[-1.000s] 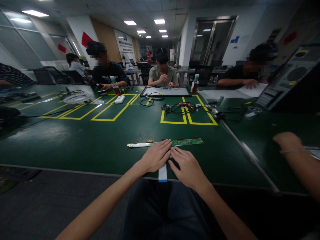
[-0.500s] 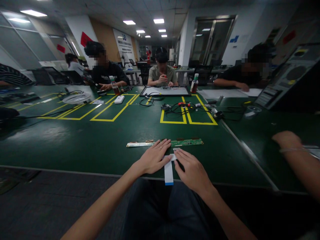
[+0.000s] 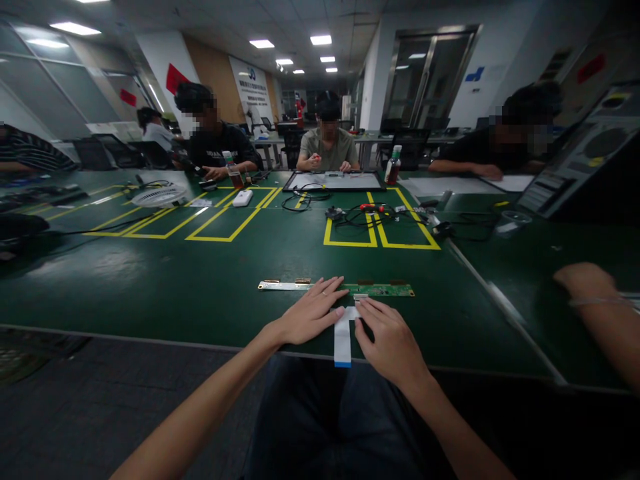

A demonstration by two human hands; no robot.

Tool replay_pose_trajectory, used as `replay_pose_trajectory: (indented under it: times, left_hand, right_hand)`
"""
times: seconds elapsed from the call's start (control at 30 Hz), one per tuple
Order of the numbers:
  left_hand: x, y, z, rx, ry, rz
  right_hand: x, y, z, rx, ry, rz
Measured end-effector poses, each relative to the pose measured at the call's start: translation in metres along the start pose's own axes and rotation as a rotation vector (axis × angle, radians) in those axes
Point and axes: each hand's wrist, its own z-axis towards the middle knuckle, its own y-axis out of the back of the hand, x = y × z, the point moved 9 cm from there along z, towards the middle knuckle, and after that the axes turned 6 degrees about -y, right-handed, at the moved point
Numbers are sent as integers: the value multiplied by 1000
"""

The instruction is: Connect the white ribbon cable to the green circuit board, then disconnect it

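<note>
Left hand (image 3: 313, 313) looks flat and loosely spread over the circuit board (image 3: 384, 291) near the table's front edge (image 3: 150, 340), gripping nothing, probably steadying it; white ribbon cable (image 3: 343, 345) overhangs that edge; right hand (image 3: 390, 333) is bunched at its connector end (image 3: 360, 298), can't tell if pinching.

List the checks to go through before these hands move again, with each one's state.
1. Circuit board flat on the table: ok, it appears to lie flat.
2. Left hand on the board: ok, its fingers reach across it.
3. Right hand on the white ribbon cable: ok, fingertips are at the end nearer the board.
4. That cable end seated in the board: cannot tell, too small and partly covered by fingers.
5. Cable's blue end resting on the table: not ok, it sticks out past the near edge.
6. Other person's arm away from the board: ok, well off to the right.
</note>
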Motion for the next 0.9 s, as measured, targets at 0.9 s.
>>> replay_pose_trajectory:
  times: [0.9]
  left_hand:
    - [-16,0,10,-53,-41,102]
  right_hand:
    - [2,-9,0,77,-70,-76]
